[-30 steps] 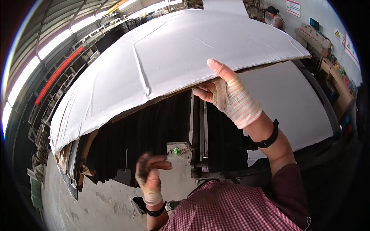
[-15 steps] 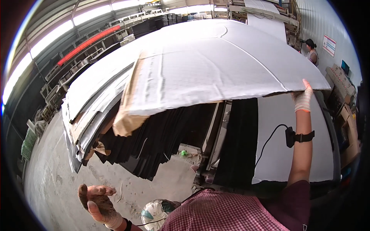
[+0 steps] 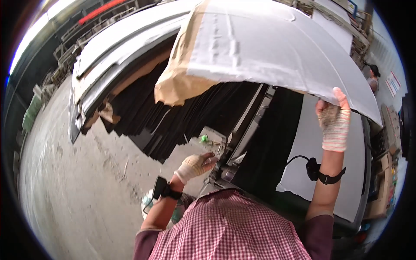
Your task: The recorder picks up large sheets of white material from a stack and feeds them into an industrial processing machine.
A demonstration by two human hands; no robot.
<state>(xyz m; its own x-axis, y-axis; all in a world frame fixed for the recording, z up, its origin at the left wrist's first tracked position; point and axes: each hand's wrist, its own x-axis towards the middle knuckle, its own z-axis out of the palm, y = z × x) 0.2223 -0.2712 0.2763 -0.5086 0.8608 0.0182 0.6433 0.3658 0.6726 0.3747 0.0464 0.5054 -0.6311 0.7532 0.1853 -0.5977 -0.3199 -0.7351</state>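
Observation:
My right hand (image 3: 336,123), in a striped fingerless glove, grips the near edge of a large white sheet (image 3: 268,52), fingers below and thumb above. The sheet arches up and away, and a strip of crumpled tan paper (image 3: 184,84) hangs from its left corner. Another white sheet (image 3: 303,173) lies flat below my right arm on a black surface (image 3: 268,143). My left hand (image 3: 196,167), gloved too, holds nothing. Its fingers stretch out to the right, close to the metal frame (image 3: 227,158) beside the black surface.
A drooping stack of white-topped sheets (image 3: 121,39) stands at the left, with layered black sheets (image 3: 177,119) under the raised one. Concrete floor (image 3: 91,182) runs along the left. Cardboard boxes (image 3: 381,182) stand at the right. Another person (image 3: 373,78) is far right.
My left hand has swung from the lower left to the frame at the middle. The sheet still hangs from my right hand. The view has tipped downward.

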